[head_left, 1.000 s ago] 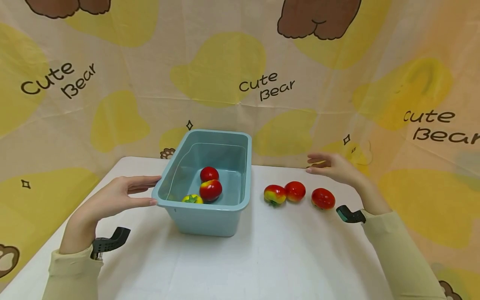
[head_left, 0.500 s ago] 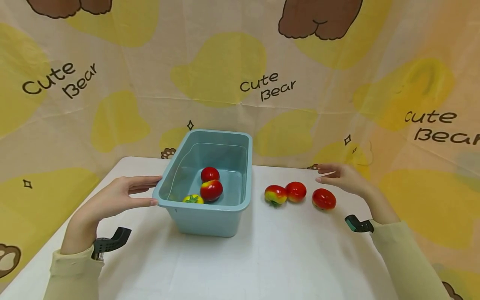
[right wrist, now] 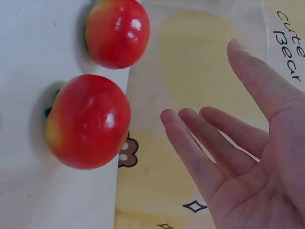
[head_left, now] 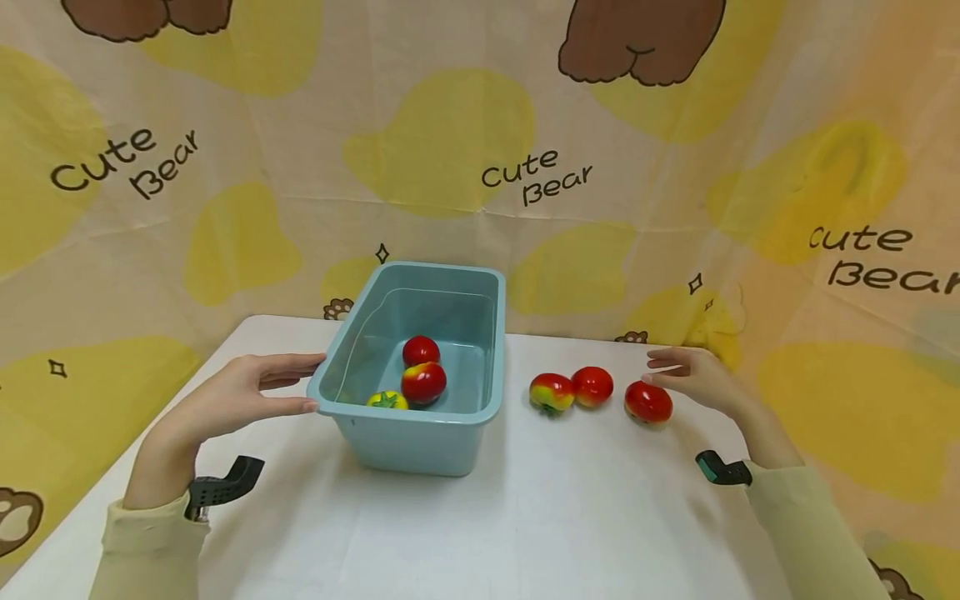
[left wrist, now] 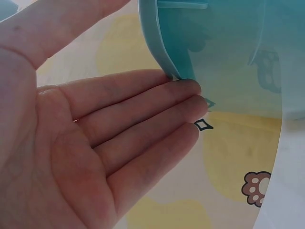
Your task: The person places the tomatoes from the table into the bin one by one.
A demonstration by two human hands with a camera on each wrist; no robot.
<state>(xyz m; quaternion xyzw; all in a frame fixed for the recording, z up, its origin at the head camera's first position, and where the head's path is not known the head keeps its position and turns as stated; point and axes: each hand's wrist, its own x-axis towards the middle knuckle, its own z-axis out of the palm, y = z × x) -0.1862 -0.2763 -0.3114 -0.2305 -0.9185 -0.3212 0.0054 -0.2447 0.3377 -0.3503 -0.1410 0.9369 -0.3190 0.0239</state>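
Observation:
A light blue plastic bin stands on the table, with two red tomatoes, the nearer one patched with yellow, and a yellow tomato inside. My left hand touches the bin's left rim with straight fingers, as the left wrist view also shows. Right of the bin lie a red-yellow tomato, a red tomato against it and another red tomato a little apart. Just above and behind that last one hovers my right hand, its fingers loosely extended around nothing. Two tomatoes, one nearer, show in the right wrist view.
The white table reaches back to a patterned cloth backdrop with bear prints and lettering. Each wrist wears a black camera mount, the left one below the hand.
My right hand has moved right and down, closer to the rightmost tomato. The left hand stays at the bin's rim, and the tomatoes lie where they were.

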